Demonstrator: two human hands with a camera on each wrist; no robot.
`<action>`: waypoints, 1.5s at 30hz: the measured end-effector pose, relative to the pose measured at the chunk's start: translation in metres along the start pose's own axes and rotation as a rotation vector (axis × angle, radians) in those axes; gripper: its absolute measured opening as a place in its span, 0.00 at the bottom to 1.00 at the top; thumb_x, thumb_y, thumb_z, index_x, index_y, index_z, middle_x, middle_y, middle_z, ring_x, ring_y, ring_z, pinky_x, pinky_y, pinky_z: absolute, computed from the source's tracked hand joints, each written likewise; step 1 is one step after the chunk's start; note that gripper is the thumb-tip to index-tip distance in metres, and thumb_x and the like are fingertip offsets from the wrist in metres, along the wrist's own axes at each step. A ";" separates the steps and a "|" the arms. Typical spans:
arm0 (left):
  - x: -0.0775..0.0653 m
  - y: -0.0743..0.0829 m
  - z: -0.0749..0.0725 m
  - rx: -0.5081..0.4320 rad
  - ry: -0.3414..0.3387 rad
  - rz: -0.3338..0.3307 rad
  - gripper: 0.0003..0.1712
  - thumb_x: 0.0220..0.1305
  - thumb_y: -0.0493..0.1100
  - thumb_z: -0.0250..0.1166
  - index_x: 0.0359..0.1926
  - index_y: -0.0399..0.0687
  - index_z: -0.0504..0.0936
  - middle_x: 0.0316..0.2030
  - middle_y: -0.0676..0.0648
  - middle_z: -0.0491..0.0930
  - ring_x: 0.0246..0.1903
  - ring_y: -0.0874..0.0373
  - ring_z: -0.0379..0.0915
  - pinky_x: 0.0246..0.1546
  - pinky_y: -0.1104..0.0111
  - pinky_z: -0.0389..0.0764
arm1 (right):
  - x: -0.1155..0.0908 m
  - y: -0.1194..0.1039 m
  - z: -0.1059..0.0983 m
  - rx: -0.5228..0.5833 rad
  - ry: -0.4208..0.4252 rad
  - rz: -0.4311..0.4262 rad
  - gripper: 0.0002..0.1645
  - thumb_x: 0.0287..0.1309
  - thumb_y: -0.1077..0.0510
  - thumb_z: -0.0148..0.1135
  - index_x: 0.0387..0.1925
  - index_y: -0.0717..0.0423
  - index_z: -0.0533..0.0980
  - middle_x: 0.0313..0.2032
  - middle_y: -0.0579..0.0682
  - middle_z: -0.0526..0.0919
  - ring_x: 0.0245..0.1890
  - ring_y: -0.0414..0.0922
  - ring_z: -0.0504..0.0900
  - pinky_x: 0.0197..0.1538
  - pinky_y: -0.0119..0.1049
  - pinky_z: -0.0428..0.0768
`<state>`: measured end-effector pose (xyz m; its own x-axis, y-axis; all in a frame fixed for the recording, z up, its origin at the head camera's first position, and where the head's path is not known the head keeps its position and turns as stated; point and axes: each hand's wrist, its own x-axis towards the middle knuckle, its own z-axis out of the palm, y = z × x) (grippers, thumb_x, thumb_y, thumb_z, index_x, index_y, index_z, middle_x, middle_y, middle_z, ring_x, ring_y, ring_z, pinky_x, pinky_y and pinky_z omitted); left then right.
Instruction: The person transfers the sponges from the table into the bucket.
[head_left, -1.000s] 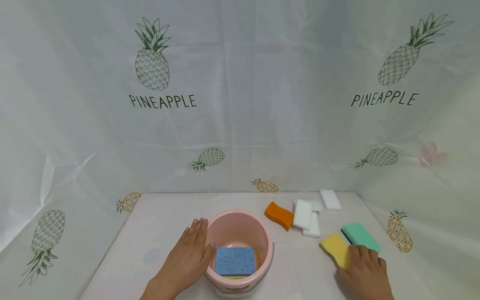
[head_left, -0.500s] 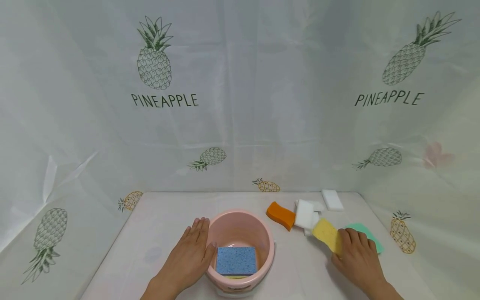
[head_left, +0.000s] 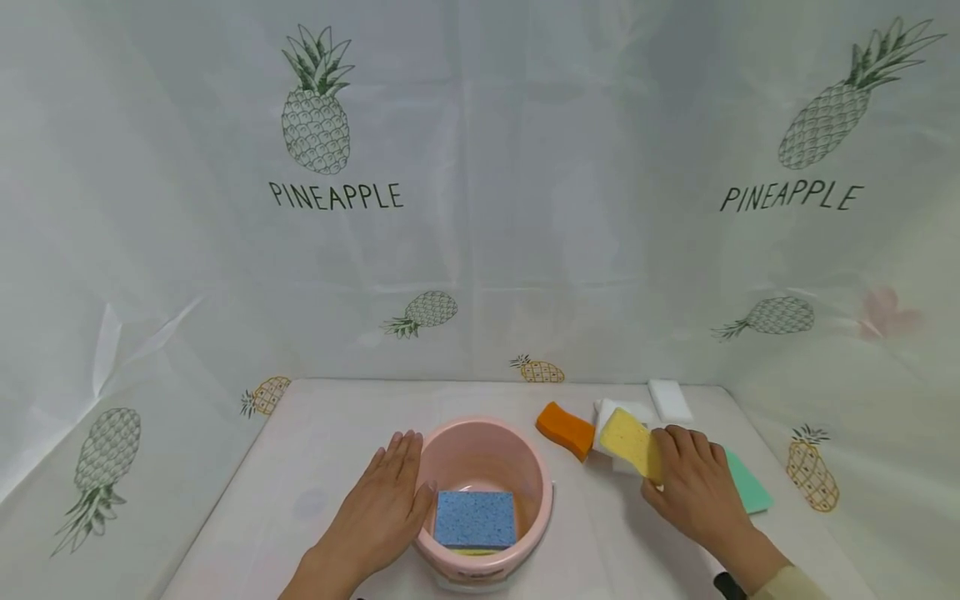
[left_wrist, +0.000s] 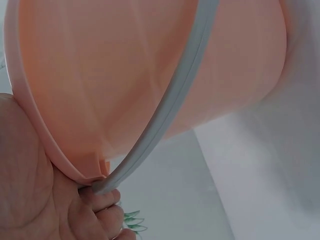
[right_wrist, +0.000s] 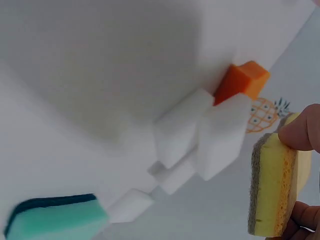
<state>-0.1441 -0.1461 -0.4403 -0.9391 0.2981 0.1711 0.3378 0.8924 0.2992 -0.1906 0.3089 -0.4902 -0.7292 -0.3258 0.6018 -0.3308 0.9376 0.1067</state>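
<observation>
My right hand [head_left: 692,483] pinches a yellow sponge [head_left: 628,439], thumb on one side and fingers on the other. In the right wrist view that yellow sponge [right_wrist: 270,185] shows a greyish layer along one side, above the table. My left hand [head_left: 378,500] lies with straight fingers along the left rim of a pink bucket [head_left: 535,475]. From the left wrist, the palm [left_wrist: 25,175] presses against the rim and the fingertips are near the end of the grey handle [left_wrist: 165,110]. A speckled blue sponge [head_left: 476,518] lies in the bucket, over something yellow mostly hidden.
An orange wavy sponge [head_left: 564,428] lies right of the bucket. Several white foam blocks [right_wrist: 225,135] overlap beside it, partly behind the yellow sponge; another white block [head_left: 671,401] is farther back. A green sponge [head_left: 748,483] lies at the right. Pineapple-print sheeting [head_left: 555,208] surrounds the table.
My right hand has lifted the yellow sponge from beside the green one and carried it left and away from me, over the white blocks. The left hand stays at the bucket.
</observation>
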 end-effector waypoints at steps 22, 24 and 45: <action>0.003 0.003 -0.004 0.022 0.003 -0.001 0.39 0.83 0.55 0.50 0.80 0.31 0.60 0.80 0.34 0.59 0.82 0.41 0.49 0.81 0.45 0.55 | 0.069 -0.054 -0.025 0.047 0.002 -0.141 0.38 0.43 0.47 0.74 0.54 0.64 0.75 0.49 0.60 0.79 0.49 0.60 0.76 0.47 0.53 0.74; 0.003 0.003 -0.004 0.026 0.002 0.001 0.39 0.83 0.55 0.50 0.80 0.32 0.59 0.80 0.34 0.58 0.82 0.41 0.49 0.81 0.45 0.55 | 0.077 -0.062 -0.030 0.067 0.004 -0.147 0.37 0.44 0.47 0.73 0.54 0.62 0.75 0.49 0.59 0.79 0.48 0.58 0.76 0.46 0.51 0.74; 0.002 0.001 -0.001 0.016 -0.007 -0.021 0.38 0.84 0.56 0.48 0.80 0.33 0.60 0.80 0.35 0.59 0.82 0.41 0.50 0.81 0.45 0.56 | 0.120 -0.158 -0.036 0.242 -0.261 -0.385 0.37 0.51 0.40 0.72 0.60 0.50 0.75 0.54 0.45 0.78 0.54 0.45 0.73 0.57 0.44 0.75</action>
<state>-0.1455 -0.1448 -0.4388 -0.9462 0.2819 0.1586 0.3174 0.9037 0.2872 -0.2038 0.1257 -0.4068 -0.6420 -0.6898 0.3347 -0.7110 0.6990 0.0766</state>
